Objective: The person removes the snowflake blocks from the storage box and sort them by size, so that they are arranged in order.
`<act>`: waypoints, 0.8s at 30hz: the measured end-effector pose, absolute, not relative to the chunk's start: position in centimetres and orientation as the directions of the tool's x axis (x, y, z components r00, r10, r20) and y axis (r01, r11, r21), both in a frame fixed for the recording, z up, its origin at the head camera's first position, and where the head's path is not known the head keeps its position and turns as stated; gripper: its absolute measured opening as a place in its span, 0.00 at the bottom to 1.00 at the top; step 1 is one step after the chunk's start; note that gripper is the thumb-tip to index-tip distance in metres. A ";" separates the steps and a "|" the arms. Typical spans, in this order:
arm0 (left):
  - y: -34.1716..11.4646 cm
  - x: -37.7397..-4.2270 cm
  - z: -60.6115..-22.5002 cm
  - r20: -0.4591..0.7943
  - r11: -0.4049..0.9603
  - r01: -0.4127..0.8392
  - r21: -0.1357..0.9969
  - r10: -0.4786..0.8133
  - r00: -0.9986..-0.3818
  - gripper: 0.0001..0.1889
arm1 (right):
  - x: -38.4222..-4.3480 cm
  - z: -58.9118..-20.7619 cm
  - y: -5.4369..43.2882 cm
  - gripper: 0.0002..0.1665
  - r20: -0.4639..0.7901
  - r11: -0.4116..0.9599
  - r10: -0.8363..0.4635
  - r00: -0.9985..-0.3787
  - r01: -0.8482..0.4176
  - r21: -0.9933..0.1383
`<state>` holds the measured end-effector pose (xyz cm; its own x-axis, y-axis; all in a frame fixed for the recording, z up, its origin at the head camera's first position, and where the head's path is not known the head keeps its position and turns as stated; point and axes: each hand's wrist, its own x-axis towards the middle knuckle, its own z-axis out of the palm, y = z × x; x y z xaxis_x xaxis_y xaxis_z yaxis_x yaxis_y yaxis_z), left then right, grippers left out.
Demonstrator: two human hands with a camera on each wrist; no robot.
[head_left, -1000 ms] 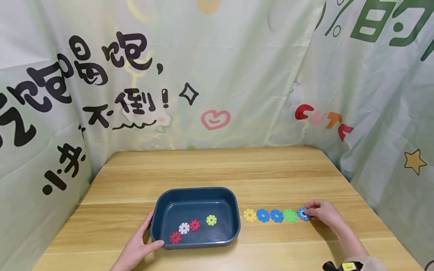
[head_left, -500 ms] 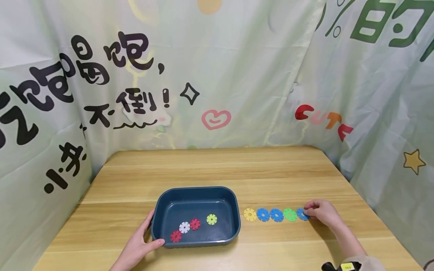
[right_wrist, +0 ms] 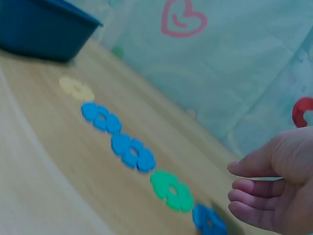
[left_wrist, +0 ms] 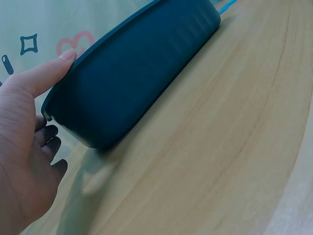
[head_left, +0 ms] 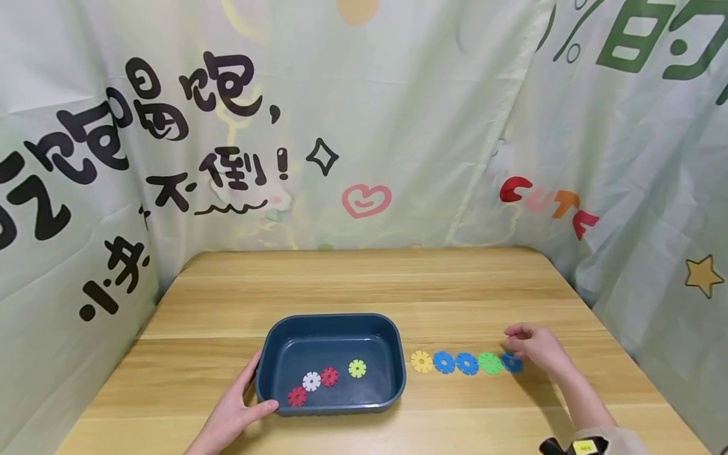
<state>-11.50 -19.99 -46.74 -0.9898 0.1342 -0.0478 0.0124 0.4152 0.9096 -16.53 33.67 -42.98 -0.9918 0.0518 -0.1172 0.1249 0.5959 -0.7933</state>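
Note:
My left hand [head_left: 232, 407] grips the left front corner of a dark blue tray [head_left: 335, 344], thumb over the rim and fingers at the outer side. To the tray's right, notched plastic discs lie flat in a row: a yellow disc [head_left: 415, 365], a blue disc [head_left: 439, 366], another blue disc [head_left: 462, 367], a green disc [head_left: 485, 366] and a last blue disc [head_left: 515, 365] at the right end. My right hand [head_left: 539, 349] hovers just above and behind that last disc, fingers loosely curled. Nothing shows between its thumb and fingers in the right wrist view.
Inside the tray lie a red disc [head_left: 292, 399], a white disc [head_left: 307, 383], a second red disc [head_left: 325, 379] and a yellow-green disc [head_left: 352, 371]. Printed curtains [head_left: 421, 158] hang behind and beside the wooden table [head_left: 364, 278].
My right hand has let go of the end blue disc and risen slightly away from it. That disc now lies flat at the row's end. The left hand stays on the tray.

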 end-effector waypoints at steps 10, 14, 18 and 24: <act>-20.0 -11.5 -46.7 -0.063 0.432 -0.004 0.902 0.124 -0.990 0.47 | -17.7 -40.2 29.2 0.21 -0.065 0.525 -0.094 -0.993 0.006 -0.851; -20.0 -11.4 -46.7 -0.060 0.438 -0.001 0.899 0.121 -0.991 0.47 | -18.3 -39.2 27.0 0.20 -0.043 0.495 -0.163 -0.986 -0.044 -0.868; -20.0 -11.4 -46.7 -0.056 0.427 0.002 0.904 0.121 -0.991 0.47 | -18.9 -38.2 24.8 0.18 -0.027 0.481 -0.226 -0.974 -0.087 -0.872; -20.0 -11.4 -46.7 -0.049 0.415 0.005 0.910 0.120 -0.992 0.48 | -19.5 -37.1 21.0 0.19 0.003 0.440 -0.346 -0.938 -0.165 -0.883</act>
<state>-11.40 -20.02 -46.71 -0.9915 0.1201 -0.0492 0.0052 0.4154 0.9096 -19.47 20.95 -37.08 -0.9381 -0.3464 0.0030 -0.1652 0.4399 -0.8827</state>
